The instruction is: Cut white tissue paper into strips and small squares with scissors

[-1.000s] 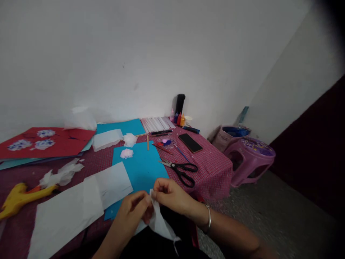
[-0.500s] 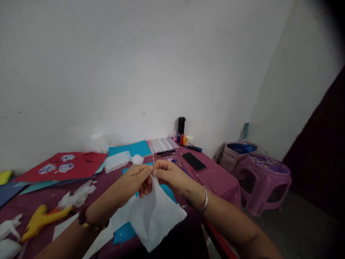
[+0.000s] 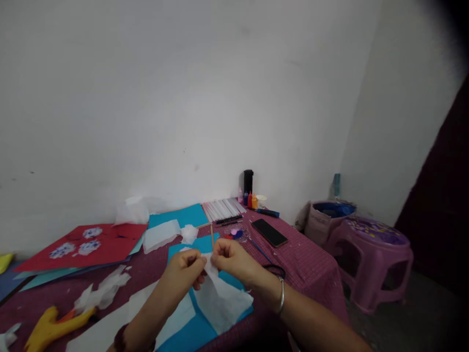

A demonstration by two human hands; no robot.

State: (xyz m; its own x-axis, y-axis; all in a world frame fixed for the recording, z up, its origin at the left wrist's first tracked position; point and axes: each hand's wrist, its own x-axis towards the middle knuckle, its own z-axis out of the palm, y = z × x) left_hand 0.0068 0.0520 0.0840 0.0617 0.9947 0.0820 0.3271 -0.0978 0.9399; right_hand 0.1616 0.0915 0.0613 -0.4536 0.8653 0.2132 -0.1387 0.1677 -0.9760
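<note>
Tissue (image 3: 225, 300), white, thin, creased and flaring downward, hangs over the blue sheet (image 3: 188, 338); the left hand (image 3: 185, 272) and right hand (image 3: 234, 260) each keep a grip pinched on its top.

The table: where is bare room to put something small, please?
Right of the phone, the table is mostly bare to its edge. A smaller patch lies between the red paper and left hand. Crowded: the far end (bottles, pens, white strips) and near middle (white tissue, right hand).
</note>
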